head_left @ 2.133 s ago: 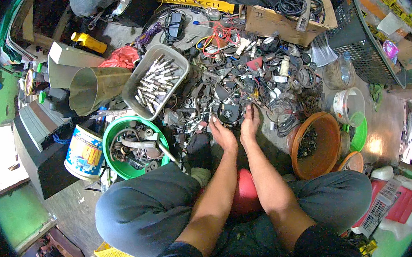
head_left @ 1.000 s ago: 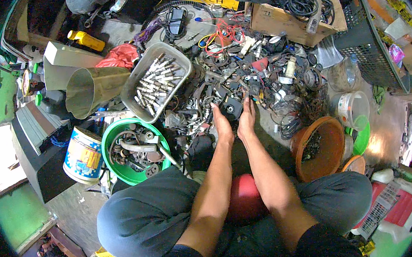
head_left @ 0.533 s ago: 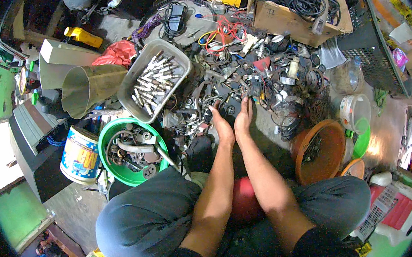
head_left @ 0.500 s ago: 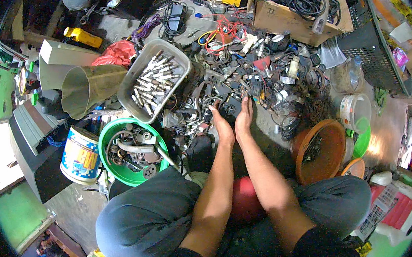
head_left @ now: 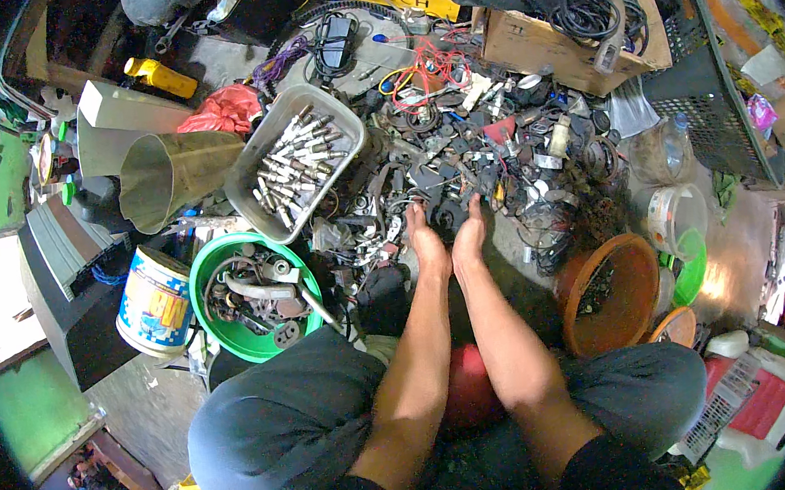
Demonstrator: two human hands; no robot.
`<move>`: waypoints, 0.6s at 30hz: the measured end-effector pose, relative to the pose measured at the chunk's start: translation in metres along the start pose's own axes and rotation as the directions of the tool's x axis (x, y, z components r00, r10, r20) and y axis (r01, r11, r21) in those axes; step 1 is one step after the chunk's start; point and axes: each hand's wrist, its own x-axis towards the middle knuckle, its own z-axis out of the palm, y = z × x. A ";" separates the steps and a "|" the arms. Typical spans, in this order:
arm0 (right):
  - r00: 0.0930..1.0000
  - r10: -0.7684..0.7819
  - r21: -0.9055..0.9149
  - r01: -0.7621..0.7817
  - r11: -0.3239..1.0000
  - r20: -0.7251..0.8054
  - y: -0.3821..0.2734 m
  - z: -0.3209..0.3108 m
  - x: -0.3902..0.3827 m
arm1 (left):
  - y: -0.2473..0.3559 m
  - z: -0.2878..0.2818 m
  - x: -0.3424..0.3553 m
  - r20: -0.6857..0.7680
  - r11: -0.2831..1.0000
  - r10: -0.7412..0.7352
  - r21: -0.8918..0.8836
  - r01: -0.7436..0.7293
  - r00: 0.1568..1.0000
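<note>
My left hand (head_left: 426,244) and my right hand (head_left: 468,238) lie side by side, wrists nearly touching, at the near edge of a spread pile of small mechanical and electrical parts (head_left: 507,158). Both hands are open, fingers stretched forward and pointing into the pile, with the palms turned partly toward each other. Dark parts (head_left: 447,213) lie between and just beyond the fingertips; whether the fingers touch them cannot be told. Left of the pile, a grey plastic tray (head_left: 242,186) holds many spark plugs (head_left: 297,160).
A green basin (head_left: 201,313) of metal parts stands at left, beside a white and blue bucket (head_left: 155,306). An orange-brown bowl (head_left: 640,311) sits at right, with clear tubs (head_left: 678,217) behind. A cardboard box (head_left: 534,47) of cables stands at the back.
Both hands have shifted slightly nearer to me, with fingers drawn a little back from the pile. The view has shifted slightly; the containers stand in the same places.
</note>
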 end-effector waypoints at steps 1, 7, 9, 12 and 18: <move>0.997 -0.082 0.031 0.082 0.996 0.001 0.006 -0.003 0.008 | 0.007 0.008 -0.001 0.036 1.000 -0.017 -0.023 0.018 0.999; 0.994 0.054 0.164 -0.070 0.984 0.097 0.009 0.000 0.008 | 0.019 0.002 0.005 0.081 0.992 -0.116 -0.032 0.119 0.990; 0.985 0.061 0.233 -0.098 0.968 0.164 0.009 -0.007 0.014 | 0.033 0.013 -0.008 0.142 0.984 -0.172 -0.023 0.177 0.975; 0.964 0.070 0.239 -0.133 0.962 0.255 0.002 -0.005 -0.004 | 0.037 0.002 -0.005 0.206 0.970 -0.181 -0.121 0.209 0.962; 0.950 -0.097 0.190 0.041 0.981 0.297 -0.014 -0.001 -0.022 | 0.041 0.011 -0.024 0.208 0.905 -0.209 -0.330 0.269 0.956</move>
